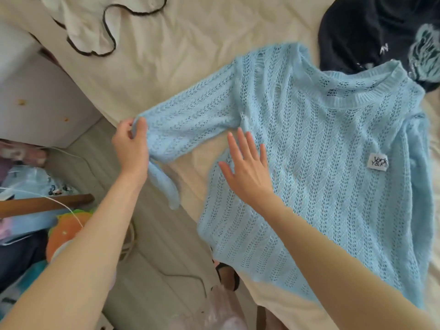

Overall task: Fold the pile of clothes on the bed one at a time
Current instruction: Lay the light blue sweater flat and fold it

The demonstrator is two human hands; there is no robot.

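Observation:
A light blue open-knit sweater lies spread flat on the cream bed sheet, neckline toward the far right, with a small white label on its front. Its left sleeve stretches out to the bed's edge, the cuff end hanging over the side. My left hand pinches that sleeve near the bed edge. Flat on the sweater's body near the armpit rests my right hand, fingers straight and spread.
A dark navy garment with a pale blue print lies at the far right, partly under the sweater's collar. A white garment with dark trim lies at the far left. The floor left of the bed holds cables, bags and colourful items.

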